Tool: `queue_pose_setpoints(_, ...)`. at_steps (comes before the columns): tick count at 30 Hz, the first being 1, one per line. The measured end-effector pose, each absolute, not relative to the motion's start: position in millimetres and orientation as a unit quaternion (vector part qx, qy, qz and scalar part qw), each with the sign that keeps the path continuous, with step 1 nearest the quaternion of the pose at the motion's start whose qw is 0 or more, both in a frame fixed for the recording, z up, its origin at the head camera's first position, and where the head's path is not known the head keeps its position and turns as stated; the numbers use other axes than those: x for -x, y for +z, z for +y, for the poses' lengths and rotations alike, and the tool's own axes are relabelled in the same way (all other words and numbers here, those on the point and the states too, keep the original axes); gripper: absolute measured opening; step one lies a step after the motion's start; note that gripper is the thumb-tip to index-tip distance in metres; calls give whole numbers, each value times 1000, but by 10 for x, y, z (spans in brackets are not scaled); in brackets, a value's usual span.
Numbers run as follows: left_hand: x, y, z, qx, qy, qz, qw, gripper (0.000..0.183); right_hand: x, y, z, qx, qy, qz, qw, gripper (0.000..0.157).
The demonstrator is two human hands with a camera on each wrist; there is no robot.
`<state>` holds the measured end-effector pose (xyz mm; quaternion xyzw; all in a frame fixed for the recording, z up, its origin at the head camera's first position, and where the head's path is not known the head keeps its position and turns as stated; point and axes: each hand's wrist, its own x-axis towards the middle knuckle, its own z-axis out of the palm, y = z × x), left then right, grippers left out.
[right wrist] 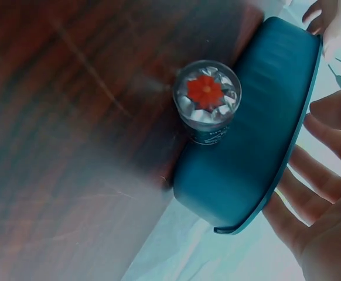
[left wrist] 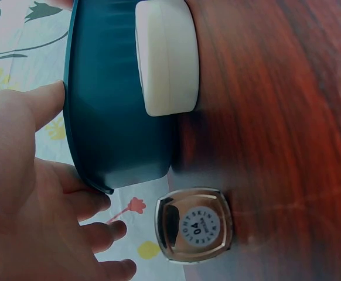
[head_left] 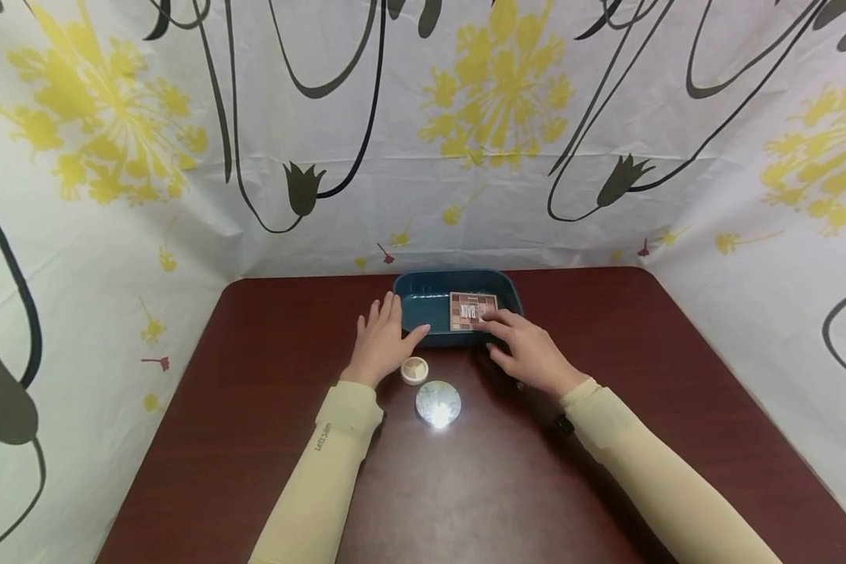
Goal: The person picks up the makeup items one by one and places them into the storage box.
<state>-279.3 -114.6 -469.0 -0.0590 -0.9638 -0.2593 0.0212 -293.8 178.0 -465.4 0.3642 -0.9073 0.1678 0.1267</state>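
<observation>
A dark blue tray stands at the table's back edge. In it lies a brown checkered palette with lettering. Over the tray's left end reaches my left hand, thumb touching the rim and fingers spread past the corner. My right hand is at the front right, its extended fingertips overlapping the palette's lower corner. In the right wrist view these fingers reach behind the tray's rim. A small round white container sits near my left wrist, and a shiny round disc lies nearer me.
A gold, square-based item with a "04" label stands beside the tray's left end. Close to the tray's front, near my right hand, is a small clear-topped container with a red flower. Patterned cloth hangs behind the dark wooden table.
</observation>
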Motion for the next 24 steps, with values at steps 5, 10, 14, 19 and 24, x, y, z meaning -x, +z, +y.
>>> queue_pose_setpoints(5,2796,-4700,-1139,58,-259,-964,22,94,2885,-4673,1825,-365,160,-908,130,42)
queue_pose_setpoints(10,2793,-4699,-1136,56,-262,-963,20,94,2826,-4684,1872,-358,163,-910,134,45)
queue_pose_setpoints(14,2792,-4699,-1138,57,-263,-963,19,95,2780,-4698,1909,-355,159,-910,143,43)
queue_pose_setpoints(19,2793,-4699,-1143,57,-263,-963,19,94,2734,-4714,1955,-350,145,-912,157,42)
queue_pose_setpoints(24,2795,-4712,-1137,56,-260,-964,19,94,2693,-4723,1994,-345,147,-911,170,39)
